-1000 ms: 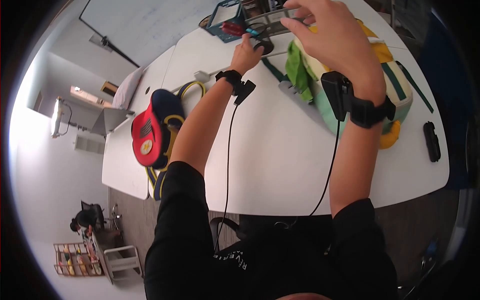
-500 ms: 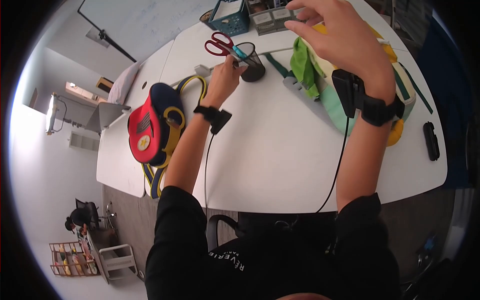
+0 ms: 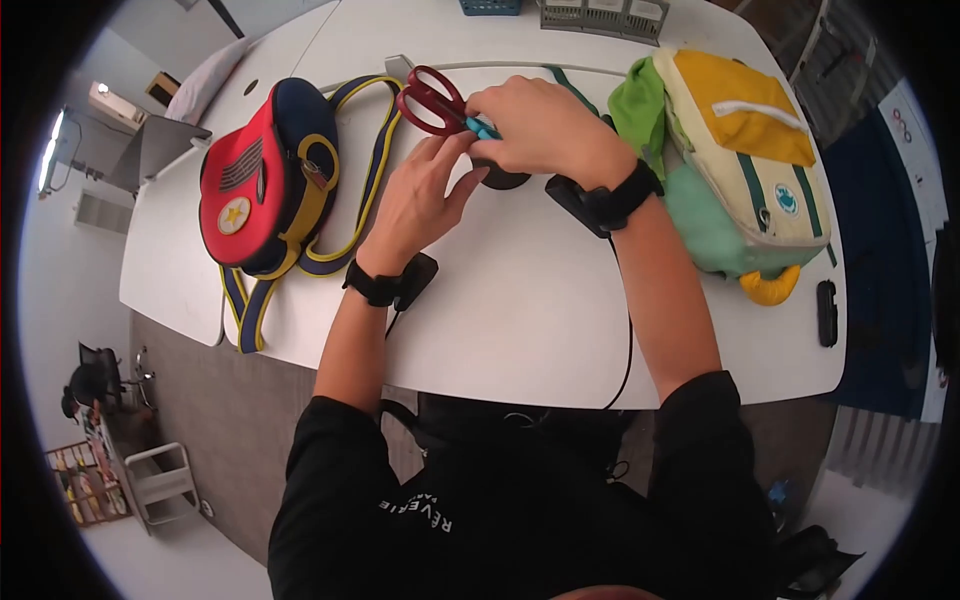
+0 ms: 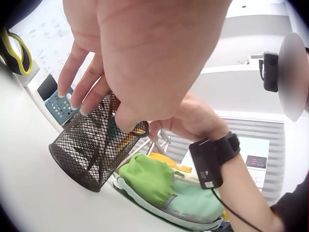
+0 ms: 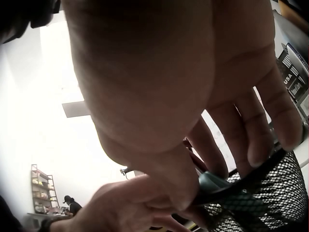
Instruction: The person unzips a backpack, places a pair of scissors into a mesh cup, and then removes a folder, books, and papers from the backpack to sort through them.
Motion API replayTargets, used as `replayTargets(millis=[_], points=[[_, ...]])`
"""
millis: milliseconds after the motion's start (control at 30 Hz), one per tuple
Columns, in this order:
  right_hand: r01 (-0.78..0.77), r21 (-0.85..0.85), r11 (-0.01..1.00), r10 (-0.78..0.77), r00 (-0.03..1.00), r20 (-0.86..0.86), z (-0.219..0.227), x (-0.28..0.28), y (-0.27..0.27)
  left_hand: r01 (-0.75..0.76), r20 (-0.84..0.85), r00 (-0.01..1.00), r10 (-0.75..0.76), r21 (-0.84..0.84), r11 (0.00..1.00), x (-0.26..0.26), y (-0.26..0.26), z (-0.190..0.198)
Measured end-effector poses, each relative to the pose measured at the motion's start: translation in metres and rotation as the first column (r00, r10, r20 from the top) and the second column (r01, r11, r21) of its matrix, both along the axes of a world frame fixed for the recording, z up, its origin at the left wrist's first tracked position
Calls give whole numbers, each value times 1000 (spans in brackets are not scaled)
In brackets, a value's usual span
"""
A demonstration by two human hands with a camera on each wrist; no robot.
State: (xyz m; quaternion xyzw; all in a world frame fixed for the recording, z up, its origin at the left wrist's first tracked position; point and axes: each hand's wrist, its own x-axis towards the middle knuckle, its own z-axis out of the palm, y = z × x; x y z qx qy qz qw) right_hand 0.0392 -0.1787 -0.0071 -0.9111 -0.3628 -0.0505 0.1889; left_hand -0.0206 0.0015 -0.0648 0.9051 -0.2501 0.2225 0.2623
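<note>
A black mesh pen cup stands on the white table, holding red-handled scissors and a teal-coloured item. My left hand grips the cup's near left side; its thumb is near the rim, and the other fingers reach down behind the mesh in the left wrist view. From the right, my right hand covers the cup's top. Its thumb and fingertips sit at the rim, close round the teal item, in the right wrist view. Most of the cup is hidden by both hands in the head view.
A red and navy bag with a looped strap lies to the left. The cream, yellow and green backpack lies to the right, a black case near it. Baskets stand at the far edge. Another person sits in the background.
My right hand has come left from above the backpack onto the cup. The cup, with the scissors in it, has been brought nearer my body by my left hand. The head view has shifted.
</note>
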Motion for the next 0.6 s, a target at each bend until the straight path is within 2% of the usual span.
replayTargets(millis=[33, 100, 133, 167, 200, 233, 300, 367, 400, 433, 467, 500, 567, 600], points=[[-11, -14, 1000, 11, 1000, 0, -4, 6, 2, 2, -3, 1000, -2, -27, 1000, -1, 2, -1], [-23, 149, 989, 34, 997, -68, -11, 17, -4, -15, -22, 1000, 15, -20, 1000, -2, 6, 3], [-40, 224, 974, 49, 998, -35, -13, 25, -9, -10, 31, 999, 11, -37, 999, -2, 6, 5], [-44, 213, 976, 54, 998, -44, -11, 25, -14, -2, 82, 997, 6, -53, 999, -1, 6, 3], [-14, 228, 973, 16, 1000, -3, -7, 26, -19, 14, 150, 989, -6, -50, 999, 3, 9, -1], [14, 243, 970, -23, 999, 36, -2, 25, -22, 8, 141, 990, 1, -65, 998, 5, 11, -4], [53, 280, 959, -66, 997, 39, 3, 23, -28, -8, 213, 977, 27, -93, 996, 7, 11, -3], [-12, 487, 873, -93, 977, 190, 18, 22, -30, 16, 200, 980, 10, -127, 992, 10, 11, -2], [74, 577, 813, -118, 992, 38, 33, 8, -39, 48, 126, 992, -19, -227, 973, 11, 11, -3], [74, 574, 816, -117, 992, 38, 37, 9, -41, 71, 51, 997, -57, -324, 943, 10, 13, -3], [137, 641, 755, -150, 988, -34, 39, 13, -47, 86, -41, 993, -110, -385, 919, 9, 14, -1], [204, 697, 687, -178, 978, -110, 41, 14, -53, 88, -40, 993, -112, -388, 917, 9, 15, 0], [214, 720, 660, -230, 970, -77, 51, 4, -63, 179, -48, 961, -273, -643, 745, 8, 16, 1], [161, 716, 679, -254, 967, 23, 56, 0, -73, 226, -21, 947, -320, -663, 714, 9, 19, 2]])
